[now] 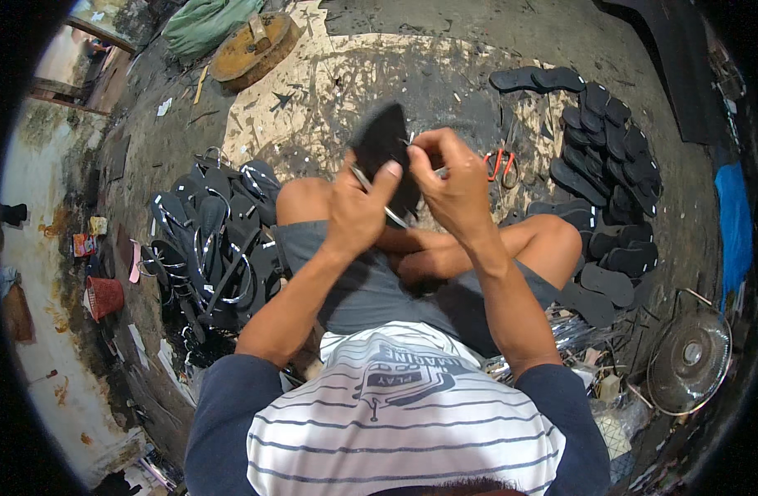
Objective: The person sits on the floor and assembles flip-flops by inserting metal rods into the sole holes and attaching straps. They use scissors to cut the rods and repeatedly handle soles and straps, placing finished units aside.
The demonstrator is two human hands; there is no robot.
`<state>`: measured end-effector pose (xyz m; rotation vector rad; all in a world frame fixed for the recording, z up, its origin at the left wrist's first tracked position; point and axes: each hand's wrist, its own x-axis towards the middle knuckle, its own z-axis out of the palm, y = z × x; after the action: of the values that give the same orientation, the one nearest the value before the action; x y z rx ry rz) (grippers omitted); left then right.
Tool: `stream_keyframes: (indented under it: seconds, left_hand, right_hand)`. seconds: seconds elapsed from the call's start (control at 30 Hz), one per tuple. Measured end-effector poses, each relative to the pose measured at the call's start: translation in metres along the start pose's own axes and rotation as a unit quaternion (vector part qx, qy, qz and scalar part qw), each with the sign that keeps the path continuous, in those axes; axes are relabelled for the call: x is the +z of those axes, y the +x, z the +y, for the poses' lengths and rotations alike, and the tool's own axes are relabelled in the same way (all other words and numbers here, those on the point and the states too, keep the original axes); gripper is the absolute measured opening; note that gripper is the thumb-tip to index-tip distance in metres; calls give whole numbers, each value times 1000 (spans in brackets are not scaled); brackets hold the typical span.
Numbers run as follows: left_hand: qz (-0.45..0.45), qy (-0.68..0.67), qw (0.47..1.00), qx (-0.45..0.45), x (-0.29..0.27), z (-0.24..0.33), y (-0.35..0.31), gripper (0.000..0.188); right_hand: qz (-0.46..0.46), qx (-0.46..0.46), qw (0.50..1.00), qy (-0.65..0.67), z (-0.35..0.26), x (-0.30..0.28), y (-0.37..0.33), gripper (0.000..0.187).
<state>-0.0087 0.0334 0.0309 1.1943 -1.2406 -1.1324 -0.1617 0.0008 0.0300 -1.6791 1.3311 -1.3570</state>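
Note:
A black flip-flop (386,136) with a silvery strap is in my left hand (356,207), gripped with the thumb pressed flat against it. It is held up and tilted above my crossed legs, its far end slightly blurred. My right hand (453,178) meets it from the right, thumb and finger pinched at the sole beside a small shiny bit. What exactly these fingers hold is too small to make out; something silvery also shows in the palm. Just right of this hand, scissors (501,167) with red-orange handles lie on the floor.
Flip-flops with silvery straps (209,223) are heaped at my left, and black soles (606,149) are piled at my right. A round rusty block (255,54) stands far left near a green sack (201,25). A fan (691,355) and a blue cloth (733,219) are at right.

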Motion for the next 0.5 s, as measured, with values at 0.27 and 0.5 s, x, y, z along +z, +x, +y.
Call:
stream_keyframes:
  seconds: [0.27, 0.5]
  left_hand:
    - [-109, 24, 990, 82, -3, -21, 21, 85]
    - [-166, -44, 980, -102, -16, -11, 21, 37]
  right_hand:
    - [-133, 31, 990, 19, -5, 5, -8, 20]
    - [-55, 167, 973, 153, 2, -9, -16, 15]
